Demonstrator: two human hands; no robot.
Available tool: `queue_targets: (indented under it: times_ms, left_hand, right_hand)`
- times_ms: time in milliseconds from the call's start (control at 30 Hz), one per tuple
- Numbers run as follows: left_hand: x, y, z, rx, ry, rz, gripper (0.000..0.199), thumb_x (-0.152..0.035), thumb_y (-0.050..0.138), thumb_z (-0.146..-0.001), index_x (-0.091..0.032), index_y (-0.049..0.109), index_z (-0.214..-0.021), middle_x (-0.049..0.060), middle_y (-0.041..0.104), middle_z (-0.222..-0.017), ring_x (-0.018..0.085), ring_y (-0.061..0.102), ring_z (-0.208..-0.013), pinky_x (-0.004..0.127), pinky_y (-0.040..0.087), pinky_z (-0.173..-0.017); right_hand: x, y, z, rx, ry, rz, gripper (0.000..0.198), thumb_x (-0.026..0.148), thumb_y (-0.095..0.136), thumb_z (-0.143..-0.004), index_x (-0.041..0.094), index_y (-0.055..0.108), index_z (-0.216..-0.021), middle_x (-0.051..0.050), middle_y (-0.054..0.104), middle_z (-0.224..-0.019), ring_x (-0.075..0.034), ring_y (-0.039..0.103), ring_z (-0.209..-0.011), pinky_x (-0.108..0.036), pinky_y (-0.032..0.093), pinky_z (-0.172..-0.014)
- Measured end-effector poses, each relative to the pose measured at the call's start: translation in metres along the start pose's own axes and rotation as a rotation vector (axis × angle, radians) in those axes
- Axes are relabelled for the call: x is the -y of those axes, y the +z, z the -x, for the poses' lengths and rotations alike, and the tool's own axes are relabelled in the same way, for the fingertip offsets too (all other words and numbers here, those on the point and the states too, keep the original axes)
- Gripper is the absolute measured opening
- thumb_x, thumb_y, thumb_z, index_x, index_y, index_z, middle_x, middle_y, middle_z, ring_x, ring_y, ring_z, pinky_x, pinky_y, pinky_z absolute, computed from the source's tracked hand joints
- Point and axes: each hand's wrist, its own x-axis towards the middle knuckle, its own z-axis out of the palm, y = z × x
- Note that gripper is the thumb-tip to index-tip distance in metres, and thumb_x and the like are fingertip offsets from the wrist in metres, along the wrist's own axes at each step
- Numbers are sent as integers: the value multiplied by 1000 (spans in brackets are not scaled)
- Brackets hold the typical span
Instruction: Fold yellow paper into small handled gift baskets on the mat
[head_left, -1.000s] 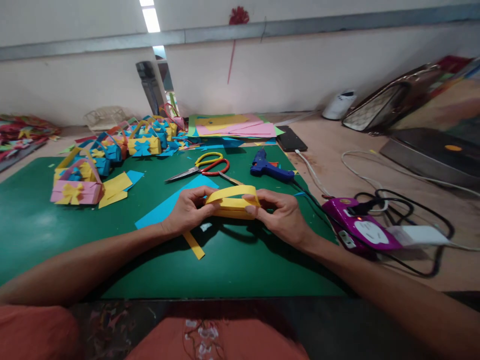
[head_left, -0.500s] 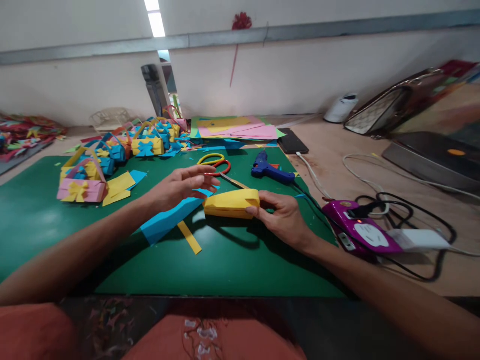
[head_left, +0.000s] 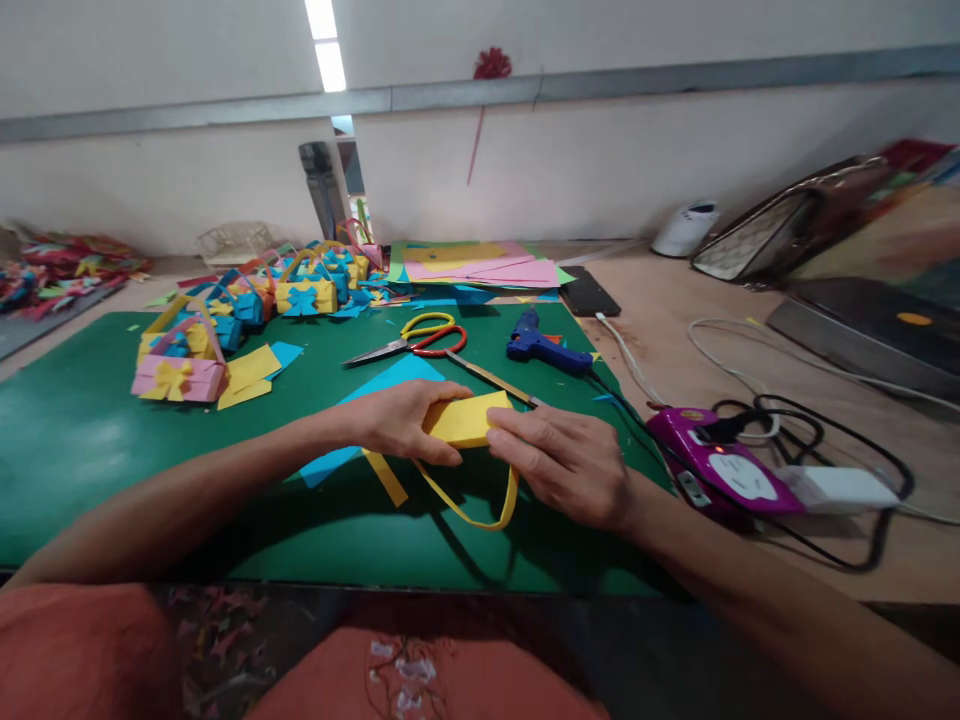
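Between both hands is a small yellow paper basket (head_left: 469,421), turned over so its strip handle (head_left: 469,520) hangs down toward me. My left hand (head_left: 401,420) grips its left end, thumb in front. At the right end, the fingers of my right hand (head_left: 566,460) press on its side and edge. A blue paper sheet (head_left: 330,462) and a yellow paper strip (head_left: 386,478) lie under and beside my left hand. Beyond the basket lie scissors (head_left: 405,340) with one yellow and one red handle loop, and a thin pointed tool (head_left: 491,377).
A blue glue gun (head_left: 547,345) rests on the green mat (head_left: 300,545). Its cord runs to a purple power strip (head_left: 727,465) at right. Several finished paper baskets (head_left: 180,375) stand at left. Coloured sheets (head_left: 480,263) and a phone (head_left: 590,291) lie at the back.
My left hand has come down and closed on the basket's left end. The basket has been turned over, and its handle now hangs toward me. The scissors are uncovered.
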Motion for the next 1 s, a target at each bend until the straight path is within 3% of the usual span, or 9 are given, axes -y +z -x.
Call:
queue_targets:
  times_ms: [67, 133, 200, 300, 433, 533, 700, 833, 1000]
  left_hand:
    - [-1, 3, 2, -60, 40, -143, 52, -28, 68, -68, -14, 54, -116, 5, 65, -94, 18, 61, -77, 26, 49, -64]
    - [2, 5, 3, -208, 129, -375, 51, -24, 65, -70, -13, 51, -118, 9, 64, -100, 20, 60, -85, 30, 49, -72]
    - [8, 7, 5, -386, 228, -628, 49, -20, 64, -70, -13, 50, -116, 11, 62, -107, 23, 58, -95, 35, 47, -81]
    - [15, 10, 7, -519, 275, -871, 43, -23, 62, -73, -13, 49, -113, 13, 62, -109, 24, 58, -97, 37, 46, -83]
    - [17, 16, 8, -558, 299, -1009, 40, -26, 58, -78, -12, 46, -114, 15, 63, -106, 25, 59, -92, 37, 47, -78]
    - [16, 20, 8, -578, 320, -1058, 37, -26, 55, -81, -11, 47, -113, 15, 63, -102, 25, 60, -88, 37, 46, -74]
    - [14, 26, 8, -589, 308, -1076, 35, -30, 49, -84, -11, 48, -112, 15, 64, -100, 25, 60, -84, 36, 46, -70]
    - [11, 29, 8, -598, 314, -1112, 35, -34, 48, -85, -10, 48, -110, 14, 65, -97, 24, 60, -81, 34, 45, -67]
    - [11, 33, 8, -569, 293, -1101, 36, -34, 50, -85, -11, 48, -112, 14, 64, -101, 24, 59, -84, 35, 45, -69]
  right_hand:
    - [0, -2, 1, -2, -34, 21, 28, 11, 47, -85, 18, 58, -109, -13, 68, -109, -20, 67, -90, -33, 55, -75]
    - [1, -1, 1, -33, 40, 43, 36, 7, 47, -83, 18, 52, -117, -15, 64, -116, -22, 63, -101, -33, 54, -80]
    - [1, 1, 1, -84, 197, 44, 45, 4, 47, -82, 20, 47, -124, -15, 60, -121, -22, 58, -110, -35, 52, -86]
    - [2, 3, -2, -135, 495, -64, 42, 9, 47, -85, 22, 46, -125, -12, 62, -116, -22, 61, -103, -38, 51, -88]
    - [5, 6, -9, -128, 785, -364, 45, 27, 62, -80, 23, 47, -122, -9, 62, -112, -21, 63, -94, -40, 53, -84]
    - [9, 10, -15, -89, 870, -538, 58, 33, 72, -70, 23, 47, -122, -9, 61, -115, -23, 61, -100, -42, 51, -88]
    - [14, 17, -25, -35, 1002, -696, 71, 33, 75, -64, 22, 43, -127, -8, 63, -108, -22, 63, -97, -40, 52, -84]
    - [15, 19, -30, -56, 990, -675, 53, 33, 71, -66, 19, 53, -114, -7, 65, -101, -20, 64, -87, -36, 53, -77]
    - [15, 19, -35, -107, 1069, -736, 27, 29, 67, -67, 18, 58, -89, -2, 65, -78, -14, 60, -65, -27, 50, -59]
